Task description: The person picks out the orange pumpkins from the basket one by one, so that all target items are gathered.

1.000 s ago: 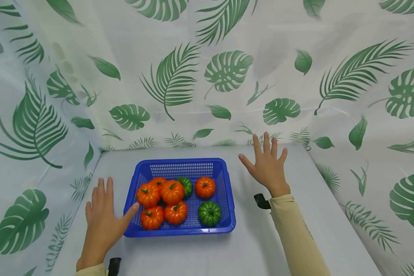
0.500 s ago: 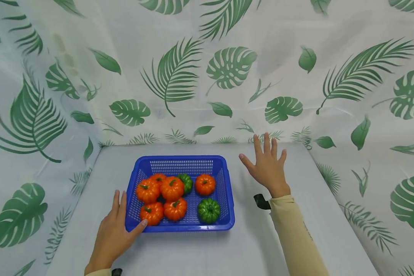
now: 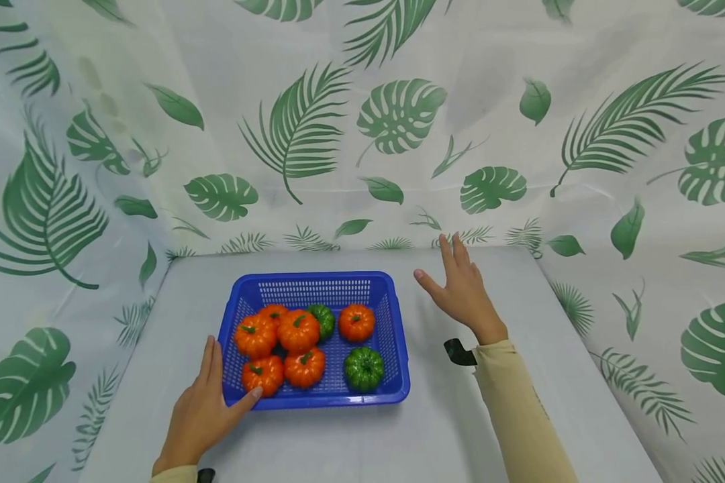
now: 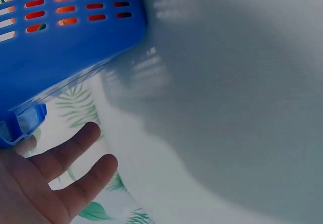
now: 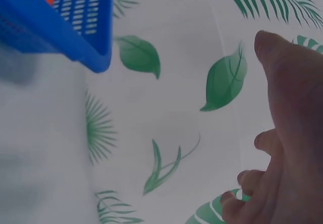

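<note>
A blue plastic basket [image 3: 332, 402] holds several small orange pumpkins [image 3: 297, 330] bunched at its left, with a green pumpkin [image 3: 321, 320] partly hidden behind them. One orange pumpkin [image 3: 356, 323] and another green pumpkin [image 3: 364, 369] sit apart at its right. My left hand [image 3: 198, 414] is at the basket's front left corner, fingers straight along the outside and thumb at the front rim. In the left wrist view, the fingers [image 4: 70, 151] are spread below the basket's perforated wall [image 4: 75, 37]. To the right of the basket, my right hand [image 3: 466, 300] is raised with straight fingers, touching nothing.
The basket stands on a white-covered table [image 3: 362, 443]. Leaf-printed sheeting [image 3: 399, 154] rises behind the table and along both sides. Each wrist wears a small black device, such as the one on the right [image 3: 459, 352].
My left hand has moved right and toward me, coming to the basket's corner. My right hand has turned, its fingers now closer together. The basket's contents look unchanged.
</note>
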Tool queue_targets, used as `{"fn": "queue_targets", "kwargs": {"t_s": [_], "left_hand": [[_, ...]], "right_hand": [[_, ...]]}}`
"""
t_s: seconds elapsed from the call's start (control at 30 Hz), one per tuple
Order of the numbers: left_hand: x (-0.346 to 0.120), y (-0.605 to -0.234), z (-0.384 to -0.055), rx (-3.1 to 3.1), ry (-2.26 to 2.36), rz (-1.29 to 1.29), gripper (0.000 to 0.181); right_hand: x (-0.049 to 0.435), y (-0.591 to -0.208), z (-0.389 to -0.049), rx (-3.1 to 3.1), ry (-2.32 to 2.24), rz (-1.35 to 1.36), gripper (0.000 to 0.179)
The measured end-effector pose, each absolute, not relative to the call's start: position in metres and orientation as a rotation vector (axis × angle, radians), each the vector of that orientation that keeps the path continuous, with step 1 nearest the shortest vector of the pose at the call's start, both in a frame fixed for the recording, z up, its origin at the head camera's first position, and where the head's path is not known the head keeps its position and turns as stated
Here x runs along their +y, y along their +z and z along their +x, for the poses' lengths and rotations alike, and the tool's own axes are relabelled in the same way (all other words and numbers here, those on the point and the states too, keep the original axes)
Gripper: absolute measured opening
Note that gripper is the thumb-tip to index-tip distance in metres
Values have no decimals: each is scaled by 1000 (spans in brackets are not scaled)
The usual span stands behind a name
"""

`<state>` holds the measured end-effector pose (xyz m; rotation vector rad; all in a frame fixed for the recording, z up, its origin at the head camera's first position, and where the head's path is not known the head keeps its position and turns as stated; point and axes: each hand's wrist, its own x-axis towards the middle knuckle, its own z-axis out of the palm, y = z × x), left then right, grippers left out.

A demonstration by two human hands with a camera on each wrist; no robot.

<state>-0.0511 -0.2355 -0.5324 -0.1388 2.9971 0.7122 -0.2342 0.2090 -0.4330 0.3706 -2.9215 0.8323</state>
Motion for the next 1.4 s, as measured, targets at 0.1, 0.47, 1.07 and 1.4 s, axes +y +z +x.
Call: {"fn": "queue_targets", "kwargs": {"t_s": [0.1,0.47,1.07,1.4], "left_hand": [[-235,-531,-51,3004,711,-119,128],[-234,-536,-46,2986,772,-108,126],[-235,-538,-49,2915,806,-138,128],[-234,-536,-51,2916,806,-133,127]], "right_hand": [[207,-435,-235,-2910,976,441,100],[201,-438,-234,-2850,1273,591,99],[169,-452,-221,-2791,1626,692,102],[152,-465,-213,-2785,1783,761,91]]}}
